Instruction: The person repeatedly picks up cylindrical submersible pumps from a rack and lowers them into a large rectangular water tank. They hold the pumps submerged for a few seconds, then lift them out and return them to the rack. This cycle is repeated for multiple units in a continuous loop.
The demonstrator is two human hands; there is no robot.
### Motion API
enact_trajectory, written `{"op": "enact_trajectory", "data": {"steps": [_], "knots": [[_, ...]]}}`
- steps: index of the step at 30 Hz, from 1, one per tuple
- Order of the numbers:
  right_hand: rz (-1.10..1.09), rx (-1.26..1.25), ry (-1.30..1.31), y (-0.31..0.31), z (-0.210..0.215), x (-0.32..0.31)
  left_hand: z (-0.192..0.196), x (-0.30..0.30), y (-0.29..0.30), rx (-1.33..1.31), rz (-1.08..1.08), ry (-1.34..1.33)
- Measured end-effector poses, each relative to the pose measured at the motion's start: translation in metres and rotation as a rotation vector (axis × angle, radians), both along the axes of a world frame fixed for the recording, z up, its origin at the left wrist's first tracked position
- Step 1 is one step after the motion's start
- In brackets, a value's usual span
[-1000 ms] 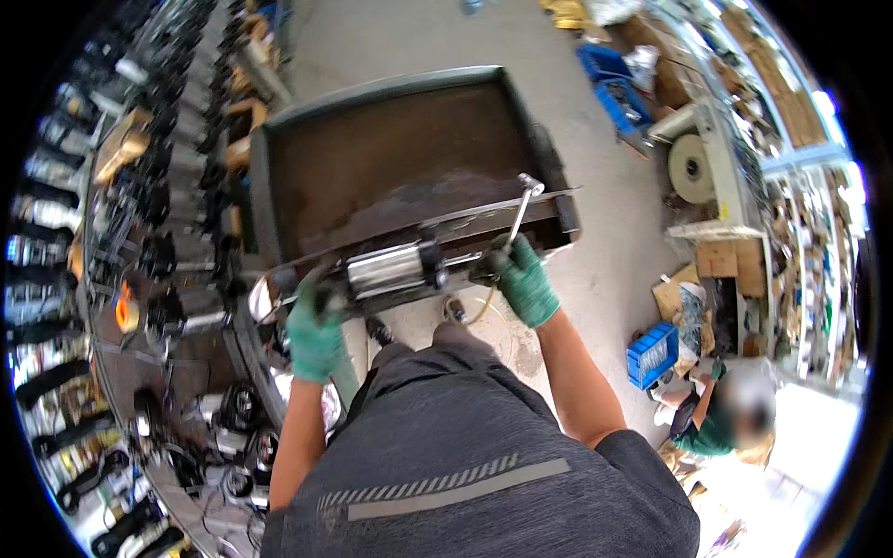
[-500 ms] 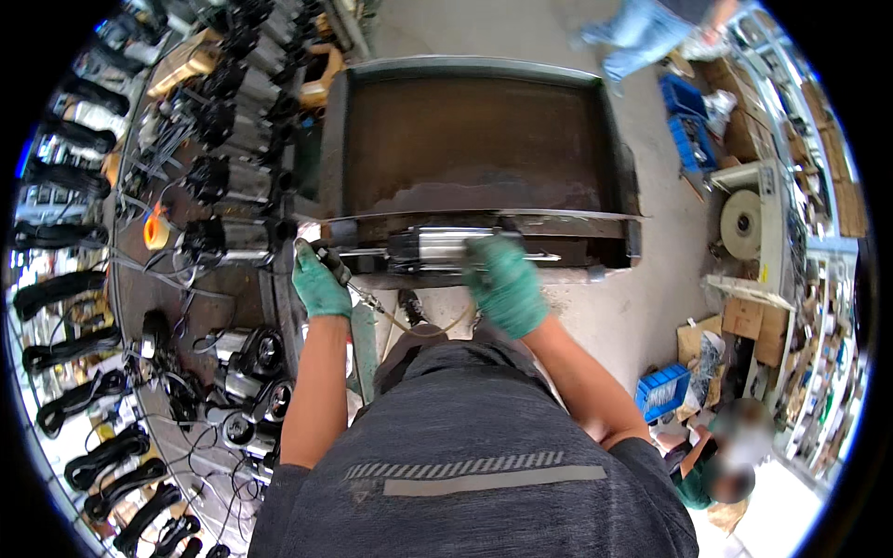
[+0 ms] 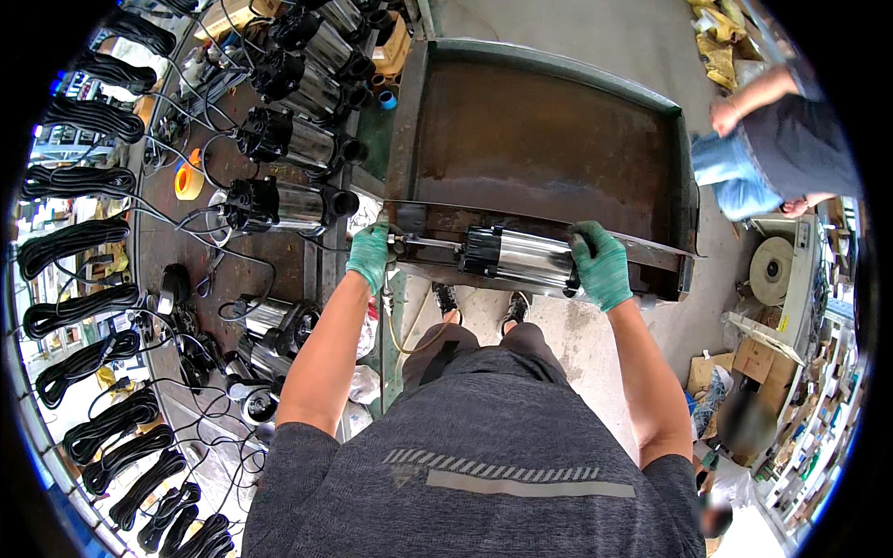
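Note:
A submersible pump (image 3: 535,259) with a shiny steel barrel and a black ribbed end lies across the near ledge of the metal tray (image 3: 544,58). My left hand (image 3: 369,251), in a green glove, is closed round an air screwdriver, mostly hidden by the glove. Its long shaft (image 3: 433,243) reaches right to the pump's black end; contact at the tip is too small to judge. A pale hose (image 3: 402,348) hangs below that hand. My right hand (image 3: 603,267), also gloved in green, grips the pump's right end, thumb and fingers curled over it.
Left of me, a bench (image 3: 209,307) carries several similar pumps (image 3: 284,205), an orange tape roll (image 3: 189,179) and loose cables. Coiled black cables (image 3: 79,244) line the far left. Another person (image 3: 791,139) stands beyond the tray at right. A white shelf unit (image 3: 777,307) stands at right.
My right hand has moved from over the pump's barrel to its right end. My left hand keeps hold of the tool. The view has turned, and the other person shows further right and nearer.

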State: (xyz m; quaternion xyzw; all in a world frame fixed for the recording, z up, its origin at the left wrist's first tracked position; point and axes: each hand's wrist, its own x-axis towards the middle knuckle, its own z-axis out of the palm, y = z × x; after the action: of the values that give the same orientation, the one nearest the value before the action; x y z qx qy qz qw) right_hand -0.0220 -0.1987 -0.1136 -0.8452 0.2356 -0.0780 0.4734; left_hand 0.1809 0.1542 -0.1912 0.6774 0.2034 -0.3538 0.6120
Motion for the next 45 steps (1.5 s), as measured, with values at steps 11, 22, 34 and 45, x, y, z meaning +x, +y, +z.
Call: {"op": "enact_trajectory", "data": {"steps": [11,22,34,45], "knots": [[0.031,-0.051,-0.031,0.002,0.006,0.005,-0.008,0.012,0.001,-0.028,-0.032,0.098],[0.037,-0.099,-0.120,0.005,0.005,0.006,-0.017,0.012,-0.003,0.121,-0.172,-0.077],[0.028,-0.138,-0.160,0.005,0.001,0.004,-0.010,0.009,-0.010,0.130,-0.143,-0.055],[0.200,-0.630,-0.398,0.018,0.019,-0.029,0.070,-0.016,-0.024,-0.119,0.140,-0.222]]}}
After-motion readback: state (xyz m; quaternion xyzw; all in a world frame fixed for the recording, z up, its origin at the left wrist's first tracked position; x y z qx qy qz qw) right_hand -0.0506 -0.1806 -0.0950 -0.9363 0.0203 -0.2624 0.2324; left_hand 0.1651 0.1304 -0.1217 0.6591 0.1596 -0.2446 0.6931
